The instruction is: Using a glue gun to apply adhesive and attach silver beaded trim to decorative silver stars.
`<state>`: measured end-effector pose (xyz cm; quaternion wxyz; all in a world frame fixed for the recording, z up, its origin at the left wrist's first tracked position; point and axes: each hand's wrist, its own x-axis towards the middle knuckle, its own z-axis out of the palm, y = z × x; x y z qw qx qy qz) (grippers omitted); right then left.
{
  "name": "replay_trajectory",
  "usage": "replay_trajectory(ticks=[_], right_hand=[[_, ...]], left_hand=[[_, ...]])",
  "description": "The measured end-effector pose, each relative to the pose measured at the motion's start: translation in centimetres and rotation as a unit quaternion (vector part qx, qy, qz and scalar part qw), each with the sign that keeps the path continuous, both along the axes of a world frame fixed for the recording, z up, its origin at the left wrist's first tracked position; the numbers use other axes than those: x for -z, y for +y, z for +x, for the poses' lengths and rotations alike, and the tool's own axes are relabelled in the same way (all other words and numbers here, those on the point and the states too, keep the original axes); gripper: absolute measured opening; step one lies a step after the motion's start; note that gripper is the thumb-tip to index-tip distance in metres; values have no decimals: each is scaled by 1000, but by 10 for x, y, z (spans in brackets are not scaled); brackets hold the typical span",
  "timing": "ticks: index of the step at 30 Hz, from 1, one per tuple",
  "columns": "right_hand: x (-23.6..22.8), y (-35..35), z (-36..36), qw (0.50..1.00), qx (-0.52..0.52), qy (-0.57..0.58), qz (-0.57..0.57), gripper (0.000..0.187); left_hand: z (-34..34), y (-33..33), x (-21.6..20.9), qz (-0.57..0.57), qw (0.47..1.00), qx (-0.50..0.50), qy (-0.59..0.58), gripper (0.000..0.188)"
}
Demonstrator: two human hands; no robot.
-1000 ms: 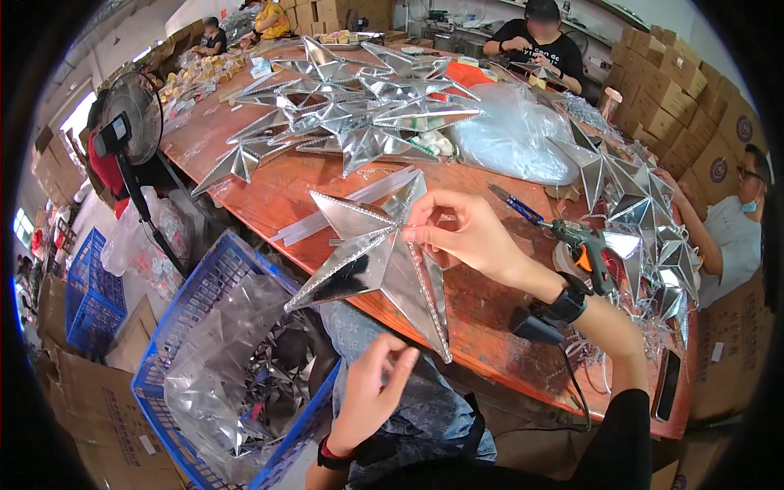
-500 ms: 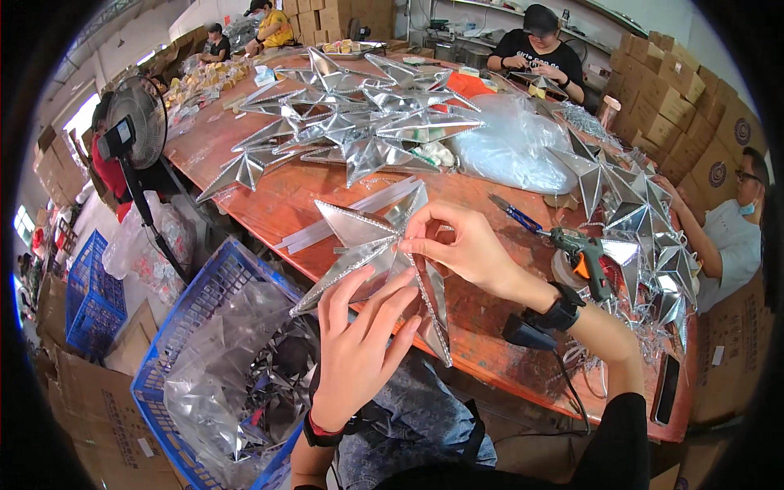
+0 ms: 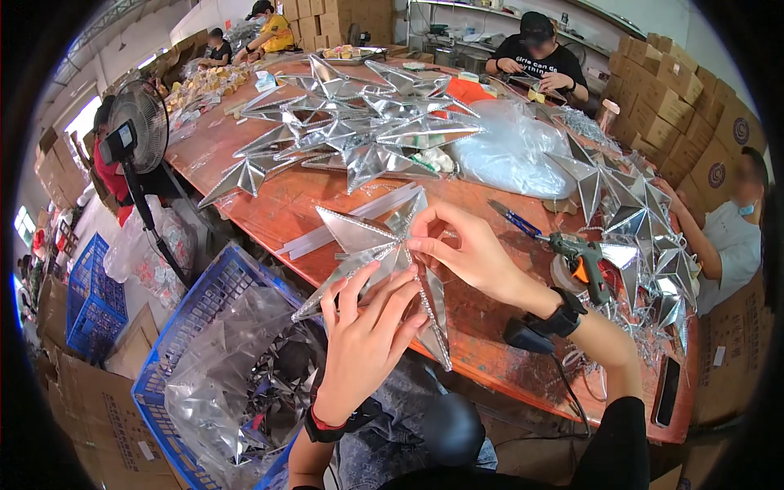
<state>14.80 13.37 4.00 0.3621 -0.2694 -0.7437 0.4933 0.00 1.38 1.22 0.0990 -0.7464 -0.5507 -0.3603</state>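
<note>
A silver star (image 3: 353, 232) with beaded trim along its ridges lies tilted at the front edge of the table. Fingers apart, my left hand (image 3: 364, 343) rests on the star's near points without gripping it. My right hand (image 3: 464, 249) closes thumb and forefinger in a pinch at the star's centre, right on the beaded trim. What sits between those fingertips is too small to tell. Behind the star lie pale flat strips (image 3: 347, 222). To the right of my right hand are blue-handled pliers (image 3: 519, 220) and a green glue gun (image 3: 583, 263).
Several finished-looking silver stars (image 3: 359, 122) pile up at the back beside a clear plastic bag (image 3: 514, 151). More stars (image 3: 625, 196) crowd the right side. A blue crate (image 3: 175, 347) stands at the table's near left, by a fan (image 3: 139, 122). A phone (image 3: 667, 392) lies front right. Co-workers sit around.
My hands keep almost the same pose on the star. The left hand has shifted slightly to the right, and the right fingertips stay at the centre. A dark round shape now shows over my lap.
</note>
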Motion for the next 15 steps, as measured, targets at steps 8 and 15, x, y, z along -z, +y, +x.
replay_trajectory(ticks=[8, 15], right_hand=[[1, 0, 10, 970, 7, -72, 233, 14], [0, -2, 9, 973, 7, -88, 216, 14]], left_hand=[[0, 0, -1, -1, 1000, 1, 4, 32], [1, 1, 0, 3, 1000, 3, 0, 32]])
